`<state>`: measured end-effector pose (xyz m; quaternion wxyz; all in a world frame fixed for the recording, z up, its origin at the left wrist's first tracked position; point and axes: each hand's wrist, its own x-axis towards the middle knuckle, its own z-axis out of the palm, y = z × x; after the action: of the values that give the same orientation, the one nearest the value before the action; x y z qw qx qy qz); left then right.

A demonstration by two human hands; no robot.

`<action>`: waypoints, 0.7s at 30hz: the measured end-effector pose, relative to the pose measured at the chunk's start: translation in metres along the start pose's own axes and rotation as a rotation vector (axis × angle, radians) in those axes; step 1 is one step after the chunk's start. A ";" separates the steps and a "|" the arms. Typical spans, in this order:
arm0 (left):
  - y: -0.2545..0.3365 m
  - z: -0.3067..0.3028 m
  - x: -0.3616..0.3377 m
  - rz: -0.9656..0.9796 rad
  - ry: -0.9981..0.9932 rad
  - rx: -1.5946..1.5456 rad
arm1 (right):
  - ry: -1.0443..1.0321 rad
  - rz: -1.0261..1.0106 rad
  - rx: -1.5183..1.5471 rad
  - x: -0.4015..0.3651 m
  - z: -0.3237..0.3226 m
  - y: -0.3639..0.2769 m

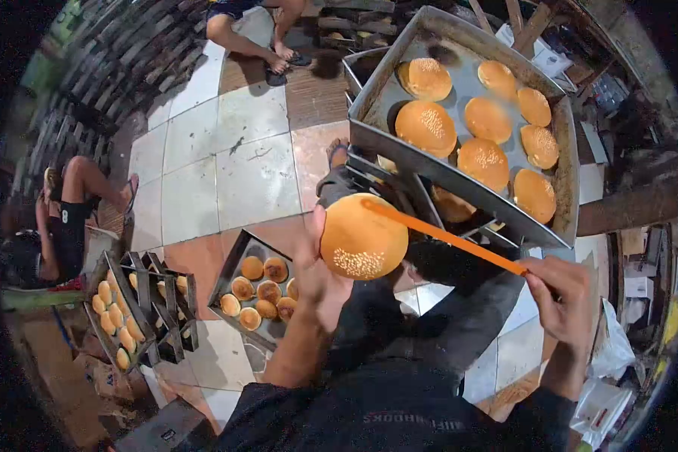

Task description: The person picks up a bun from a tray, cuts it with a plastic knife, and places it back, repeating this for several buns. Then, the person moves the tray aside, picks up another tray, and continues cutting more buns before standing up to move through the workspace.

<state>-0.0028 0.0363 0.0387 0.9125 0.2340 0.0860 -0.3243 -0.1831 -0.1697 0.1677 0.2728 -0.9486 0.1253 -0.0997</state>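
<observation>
My left hand (pixel 316 271) is closed around the side and underside of a round sesame bun (pixel 363 237), glossy brown with pale seeds on its near side. My right hand (pixel 561 297) pinches one end of a long, flat orange stick (pixel 459 241). The far end of the stick lies over the top of the bun and appears to touch it; its exact kind does not show. Beyond my hands, a large metal tray (pixel 459 181) holds several sesame buns (pixel 426 128), resting on a rack of other trays.
On the tiled floor (pixel 252 177), a dark tray (pixel 230 264) holds several smaller buns (pixel 267 290). Stacked trays of buns (pixel 113 316) lean at the left. Two other people sit nearby, a leg (pixel 90 181) at left and feet (pixel 279 60) at top. Boxes and a plastic bag (pixel 610 343) lie at right.
</observation>
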 end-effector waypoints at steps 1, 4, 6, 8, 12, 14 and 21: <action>0.000 -0.006 -0.001 -0.008 0.004 -0.009 | -0.077 -0.015 -0.029 0.005 -0.004 -0.005; 0.001 -0.013 -0.003 0.174 0.005 0.252 | -0.106 -0.055 -0.081 0.017 -0.016 -0.005; 0.007 -0.017 -0.006 0.175 -0.031 0.314 | -0.123 -0.071 -0.112 0.022 -0.015 -0.010; 0.008 -0.019 -0.009 0.179 -0.074 0.390 | -0.148 -0.080 -0.138 0.024 -0.015 -0.012; 0.012 -0.020 -0.012 0.247 -0.110 0.521 | -0.184 -0.122 -0.259 0.028 -0.018 -0.017; 0.019 -0.018 -0.012 0.240 -0.100 0.591 | -0.221 -0.147 -0.269 0.033 -0.025 -0.017; 0.007 -0.016 -0.011 0.237 -0.444 1.174 | -0.503 -0.221 -0.365 0.063 -0.081 -0.024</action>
<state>-0.0072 0.0546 0.0307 0.6583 0.6301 -0.3234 -0.2549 -0.1397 -0.2086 0.2555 0.1081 -0.9846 -0.0339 0.1329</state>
